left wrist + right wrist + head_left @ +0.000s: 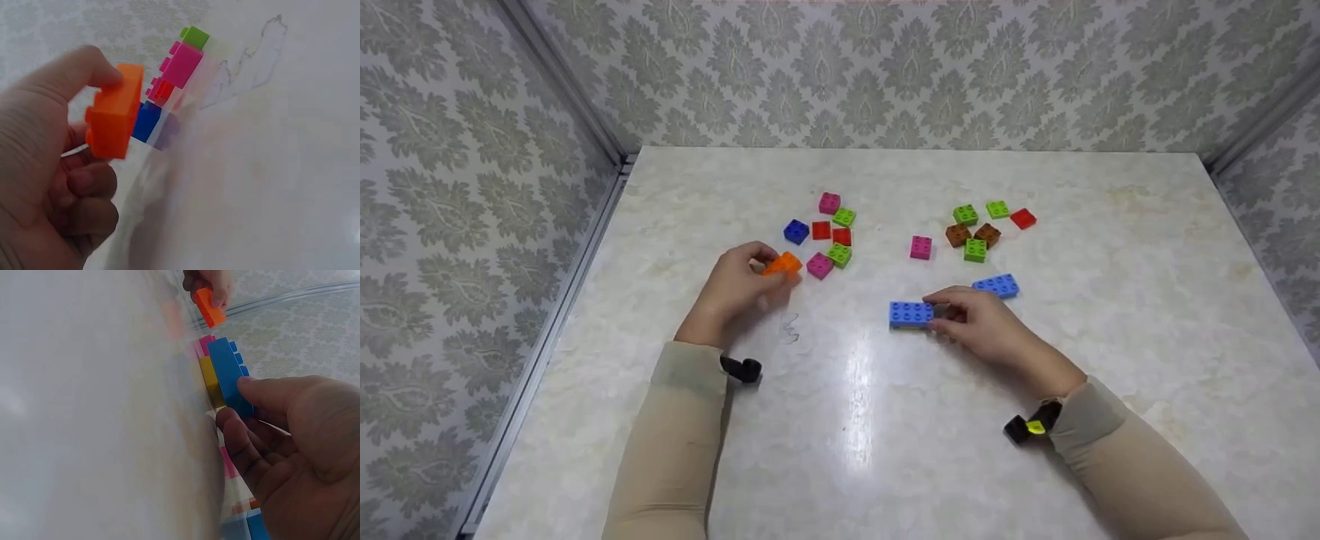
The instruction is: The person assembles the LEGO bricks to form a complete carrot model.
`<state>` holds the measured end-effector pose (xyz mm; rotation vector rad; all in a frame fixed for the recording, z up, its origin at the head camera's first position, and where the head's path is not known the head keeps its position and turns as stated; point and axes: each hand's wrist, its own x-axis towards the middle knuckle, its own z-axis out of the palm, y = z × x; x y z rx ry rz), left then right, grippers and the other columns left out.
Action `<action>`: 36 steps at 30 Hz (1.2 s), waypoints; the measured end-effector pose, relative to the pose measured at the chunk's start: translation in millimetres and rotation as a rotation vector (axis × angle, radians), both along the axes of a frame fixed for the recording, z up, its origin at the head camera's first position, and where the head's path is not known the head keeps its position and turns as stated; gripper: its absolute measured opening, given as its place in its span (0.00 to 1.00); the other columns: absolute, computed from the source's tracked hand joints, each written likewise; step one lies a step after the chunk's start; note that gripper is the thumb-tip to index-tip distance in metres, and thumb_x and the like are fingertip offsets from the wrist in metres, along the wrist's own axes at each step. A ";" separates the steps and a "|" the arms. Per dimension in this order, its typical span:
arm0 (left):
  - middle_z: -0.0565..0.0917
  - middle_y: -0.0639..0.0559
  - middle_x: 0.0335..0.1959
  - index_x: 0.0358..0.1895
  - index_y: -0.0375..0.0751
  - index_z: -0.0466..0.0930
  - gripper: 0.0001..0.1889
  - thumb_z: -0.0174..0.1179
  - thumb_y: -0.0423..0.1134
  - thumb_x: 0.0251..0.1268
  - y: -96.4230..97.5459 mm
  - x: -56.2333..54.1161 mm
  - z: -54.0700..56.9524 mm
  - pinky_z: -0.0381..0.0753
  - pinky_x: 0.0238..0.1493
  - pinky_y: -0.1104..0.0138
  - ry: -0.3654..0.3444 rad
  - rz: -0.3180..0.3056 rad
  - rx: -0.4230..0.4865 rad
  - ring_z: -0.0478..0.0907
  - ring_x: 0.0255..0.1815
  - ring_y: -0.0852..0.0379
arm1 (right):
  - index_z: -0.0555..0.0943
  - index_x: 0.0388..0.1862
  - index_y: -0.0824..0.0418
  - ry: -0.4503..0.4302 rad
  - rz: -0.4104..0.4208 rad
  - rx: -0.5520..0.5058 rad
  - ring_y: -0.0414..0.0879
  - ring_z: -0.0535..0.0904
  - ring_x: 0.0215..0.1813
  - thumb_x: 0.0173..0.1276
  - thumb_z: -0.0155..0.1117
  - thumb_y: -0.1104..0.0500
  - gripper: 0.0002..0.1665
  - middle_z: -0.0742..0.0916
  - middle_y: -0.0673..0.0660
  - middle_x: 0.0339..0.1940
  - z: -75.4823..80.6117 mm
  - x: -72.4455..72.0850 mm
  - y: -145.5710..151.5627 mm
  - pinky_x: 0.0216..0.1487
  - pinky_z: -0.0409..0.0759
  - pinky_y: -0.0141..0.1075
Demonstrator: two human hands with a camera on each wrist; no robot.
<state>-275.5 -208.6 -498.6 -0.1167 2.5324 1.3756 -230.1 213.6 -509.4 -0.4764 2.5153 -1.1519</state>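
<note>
My left hand [737, 282] pinches an orange brick [784, 262] above the table; in the left wrist view the thumb lies on one face of that orange brick [117, 112]. On the other side, my right hand [988, 322] grips the right end of a blue brick [910, 313] between thumb and fingers. Beneath this blue brick [229, 374] sits a yellow brick [210, 382], mostly hidden from the head view. Another blue brick [997, 286] lies just behind the right hand.
Beyond the left hand lies a loose group with a dark blue brick [796, 231], pink brick [820, 265], green brick [840, 255] and red pieces. To the right are brown bricks [958, 235], green bricks and a red piece [1023, 218]. A pink brick [921, 247] lies between the groups.
</note>
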 end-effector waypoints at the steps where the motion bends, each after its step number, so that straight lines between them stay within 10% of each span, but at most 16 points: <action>1: 0.83 0.46 0.57 0.59 0.49 0.84 0.18 0.74 0.50 0.74 0.8 -0.3 -0.5 0.84 0.53 0.60 0.015 0.000 0.013 0.78 0.54 0.46 | 0.86 0.77 0.51 -0.002 -0.001 -0.001 0.50 0.86 0.61 0.83 0.73 0.55 0.26 0.89 0.54 0.71 0.0 -0.2 0.1 0.65 0.87 0.49; 11: 0.81 0.48 0.50 0.56 0.48 0.85 0.14 0.75 0.41 0.71 24.3 6.3 -6.4 0.79 0.41 0.66 0.195 -0.100 0.092 0.74 0.47 0.46 | 0.85 0.78 0.50 0.000 0.002 0.016 0.51 0.85 0.61 0.84 0.72 0.54 0.26 0.89 0.54 0.71 -0.2 -0.7 1.0 0.64 0.87 0.49; 20: 0.86 0.48 0.54 0.60 0.47 0.88 0.18 0.75 0.37 0.69 62.3 20.0 -7.0 0.82 0.53 0.62 0.288 -0.247 0.125 0.78 0.52 0.47 | 0.86 0.77 0.50 0.023 0.011 0.017 0.50 0.85 0.58 0.84 0.73 0.53 0.26 0.89 0.53 0.70 -0.9 -0.3 0.7 0.57 0.87 0.41; 36: 0.86 0.46 0.58 0.61 0.43 0.89 0.17 0.75 0.38 0.73 112.0 40.3 -13.8 0.83 0.61 0.62 0.329 -0.390 0.161 0.79 0.54 0.51 | 0.85 0.77 0.52 0.047 0.004 0.001 0.52 0.84 0.57 0.83 0.73 0.55 0.27 0.91 0.56 0.68 -2.8 1.5 -0.9 0.63 0.85 0.49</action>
